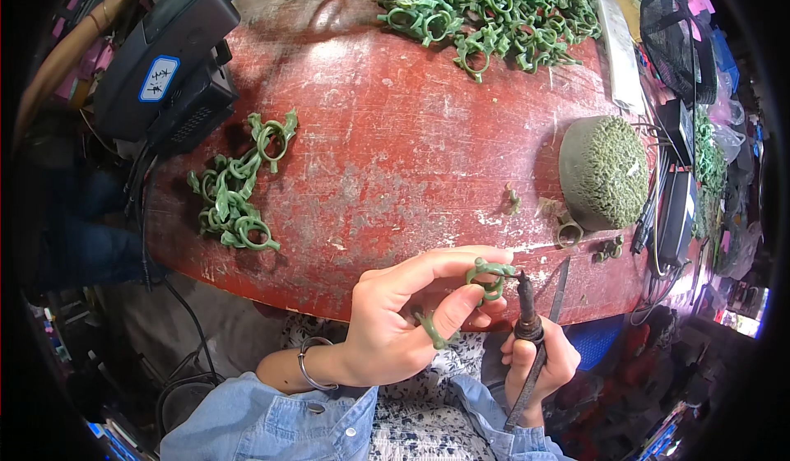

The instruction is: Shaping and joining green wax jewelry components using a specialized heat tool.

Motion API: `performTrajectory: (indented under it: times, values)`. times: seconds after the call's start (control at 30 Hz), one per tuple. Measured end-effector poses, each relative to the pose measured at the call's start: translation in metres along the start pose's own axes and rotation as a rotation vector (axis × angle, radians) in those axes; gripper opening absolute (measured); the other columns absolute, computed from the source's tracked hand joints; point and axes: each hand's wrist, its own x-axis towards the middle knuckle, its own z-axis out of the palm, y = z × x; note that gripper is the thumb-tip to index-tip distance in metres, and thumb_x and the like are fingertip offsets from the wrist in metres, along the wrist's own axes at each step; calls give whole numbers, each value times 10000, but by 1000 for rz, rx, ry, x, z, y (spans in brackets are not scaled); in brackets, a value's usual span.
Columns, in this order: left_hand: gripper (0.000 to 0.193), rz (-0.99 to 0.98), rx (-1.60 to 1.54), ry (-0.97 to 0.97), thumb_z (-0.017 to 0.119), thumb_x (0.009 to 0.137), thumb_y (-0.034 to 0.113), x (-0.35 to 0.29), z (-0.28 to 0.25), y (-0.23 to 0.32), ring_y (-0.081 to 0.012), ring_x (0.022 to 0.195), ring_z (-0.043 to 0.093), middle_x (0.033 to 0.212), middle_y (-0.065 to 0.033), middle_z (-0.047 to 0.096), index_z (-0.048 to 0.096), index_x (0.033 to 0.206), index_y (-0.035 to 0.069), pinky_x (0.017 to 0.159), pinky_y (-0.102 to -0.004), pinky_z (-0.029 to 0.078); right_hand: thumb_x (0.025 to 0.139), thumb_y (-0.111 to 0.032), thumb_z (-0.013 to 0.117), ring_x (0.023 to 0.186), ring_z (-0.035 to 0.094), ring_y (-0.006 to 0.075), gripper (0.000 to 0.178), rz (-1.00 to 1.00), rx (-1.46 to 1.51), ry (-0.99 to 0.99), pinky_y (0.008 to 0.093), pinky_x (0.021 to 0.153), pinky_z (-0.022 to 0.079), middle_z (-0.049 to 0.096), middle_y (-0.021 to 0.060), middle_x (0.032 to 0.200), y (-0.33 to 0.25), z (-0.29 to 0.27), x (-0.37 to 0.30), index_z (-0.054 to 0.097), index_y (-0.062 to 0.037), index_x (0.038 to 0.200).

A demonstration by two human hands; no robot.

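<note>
Above the table's near edge, my left hand (pixel 395 313) pinches a green ring-shaped piece (pixel 487 283) between thumb and fingers. A second green ring (pixel 433 330) sits around the thumb of that hand. My right hand (pixel 543 361) is closed around a soldering-iron-like pen (pixel 527 323) with a dark, narrow tip. That tip is close beside the right end of the pinched piece; whether they touch I cannot tell. A thin flat metal strip (pixel 524 389) runs along the right hand, and another narrow strip (pixel 561 288) shows beyond it; whether they are one piece is hidden.
A heap of green rings (pixel 494 9) covers the far table, and a smaller cluster (pixel 230 194) lies left. At right stands a round block topped with crumbly green bits (pixel 609 173), near an olive ring (pixel 569 231). A black device (pixel 169 58) and another person's arm (pixel 74 50) are upper left.
</note>
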Motion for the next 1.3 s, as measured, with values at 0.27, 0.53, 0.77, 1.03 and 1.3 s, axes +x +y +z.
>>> performTrajectory:
  times: [0.27, 0.53, 0.77, 1.03, 1.3]
  values:
    - [264, 3, -15, -8, 480, 886, 63, -1, -2, -2, -192, 868, 612, 1102, -181, 555, 494, 1102, -88, 705, -280, 531, 832, -480, 523, 394, 460, 61, 536, 12, -2, 12, 182, 375, 333, 490, 14, 480, -2, 1, -1, 550, 51, 767]
    - [265, 7, -7, -14, 482, 886, 64, 0, -2, -2, -185, 866, 609, 1099, -186, 555, 493, 1101, -90, 704, -277, 533, 835, -483, 516, 402, 463, 56, 540, 40, 50, 18, 179, 378, 347, 499, 23, 500, 1, 1, -3, 543, 51, 762]
    - [225, 40, 16, 2, 493, 877, 49, 1, -1, -3, -194, 856, 614, 1105, -205, 547, 508, 1052, -91, 681, -277, 540, 836, -475, 520, 405, 463, 54, 526, 29, 62, 14, 175, 380, 347, 500, 20, 502, 0, 0, -1, 536, 46, 765]
    - [173, 0, -75, -20, 539, 855, 57, -3, -3, 8, -228, 838, 625, 1083, -224, 549, 526, 969, -72, 658, -293, 547, 819, -480, 543, 430, 469, 49, 515, 51, 87, 82, 171, 390, 352, 526, 27, 550, -10, -8, 6, 510, 34, 819]
    - [123, 149, -254, -48, 575, 823, 23, -6, -27, 12, -219, 844, 617, 1070, -198, 545, 497, 912, -13, 661, -280, 539, 742, -22, 649, 530, 417, 49, 158, 114, 152, -138, 207, 485, 360, 477, 1, 585, -77, -14, 103, 544, 11, 856]
